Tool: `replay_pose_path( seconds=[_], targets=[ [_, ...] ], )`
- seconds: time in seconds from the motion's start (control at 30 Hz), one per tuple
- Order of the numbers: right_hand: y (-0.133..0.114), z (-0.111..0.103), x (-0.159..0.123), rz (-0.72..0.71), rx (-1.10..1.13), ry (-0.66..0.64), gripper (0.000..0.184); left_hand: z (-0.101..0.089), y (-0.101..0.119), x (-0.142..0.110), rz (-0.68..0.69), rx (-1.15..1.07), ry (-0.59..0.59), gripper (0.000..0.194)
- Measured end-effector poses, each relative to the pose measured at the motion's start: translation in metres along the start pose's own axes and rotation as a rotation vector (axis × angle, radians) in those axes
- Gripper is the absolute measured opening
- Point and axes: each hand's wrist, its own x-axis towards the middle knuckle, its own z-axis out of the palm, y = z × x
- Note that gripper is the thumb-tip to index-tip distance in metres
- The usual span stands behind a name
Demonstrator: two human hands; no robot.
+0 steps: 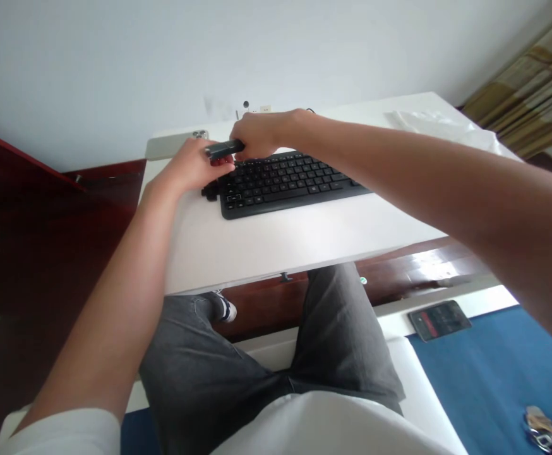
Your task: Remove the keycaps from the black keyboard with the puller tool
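My right hand (259, 134) is closed around a short dark cylinder (223, 149) that points left over the far left corner of the black keyboard (295, 179). Just left of it, my left hand (198, 163) is curled, its thumb stretched toward the right hand. A small reddish patch shows between its thumb and fingers, too hidden to name. Below the left hand, small black pieces (211, 191) lie against the keyboard's left edge. The keyboard rests on the white table (280, 234), its far side partly covered by my right hand and forearm.
A phone (172, 145) lies at the table's far left corner. White plastic wrapping (446, 129) is at the far right. Behind the table is a wall with a socket (265, 109). A dark phone-like device (439, 320) and keys (544, 430) lie on the blue seat to the right.
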Motion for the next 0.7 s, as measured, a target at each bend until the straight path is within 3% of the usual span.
replay_pose_path(
  seconds=[0.13, 0.2, 0.3, 0.47, 0.7],
  targets=[
    [-0.028, -0.016, -0.007, 0.099, 0.046, -0.138, 0.042, 0.003, -0.001, 0.0, -0.027, -0.083, 0.016, 0.022],
    [-0.04, -0.027, -0.015, 0.075, 0.059, -0.285, 0.037, 0.005, -0.004, 0.001, -0.006, -0.132, 0.036, 0.017],
    [-0.046, -0.033, -0.026, 0.001, 0.146, -0.402, 0.033, 0.007, -0.009, 0.003, 0.02, -0.159, 0.032, 0.016],
    [-0.043, -0.024, -0.038, 0.049, 0.341, -0.35, 0.029, 0.008, -0.009, 0.002, -0.015, -0.199, 0.021, 0.018],
    [-0.047, -0.025, -0.054, 0.072, 0.439, -0.294, 0.031, 0.006, -0.008, -0.001, -0.041, -0.264, -0.011, 0.019]
  ],
)
